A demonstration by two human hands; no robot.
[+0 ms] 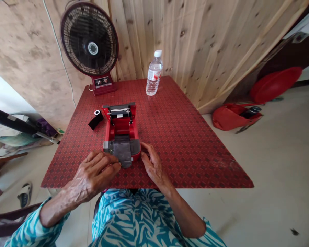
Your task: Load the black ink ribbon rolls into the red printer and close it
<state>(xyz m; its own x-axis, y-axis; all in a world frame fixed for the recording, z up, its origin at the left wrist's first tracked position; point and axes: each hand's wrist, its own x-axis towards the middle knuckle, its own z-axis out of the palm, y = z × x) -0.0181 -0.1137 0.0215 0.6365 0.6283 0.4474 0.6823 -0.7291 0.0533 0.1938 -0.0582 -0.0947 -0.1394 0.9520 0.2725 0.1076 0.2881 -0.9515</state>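
A small red and grey label printer (pixel 136 133) stands on the table with its lid raised toward the back. A dark, thin ribbon (pixel 122 151) comes out of its body and drapes over the front edge. My left hand (pixel 96 169) is at the front left, its fingers closed on the ribbon's loose end. Against the printer's right front corner, the fingers and thumb of my right hand (pixel 152 164) grip the casing. To the printer's left lies a partly unwound roll of black ribbon (pixel 95 120) with a white core.
The printer rests on a red patterned table (pixel 185 144). At the back left stands a dark red fan (pixel 103 90); a clear water bottle (pixel 153 77) stands farther right. Behind them is a wooden wall (pixel 185 41). A red bag (pixel 226 118) sits on the floor at right.
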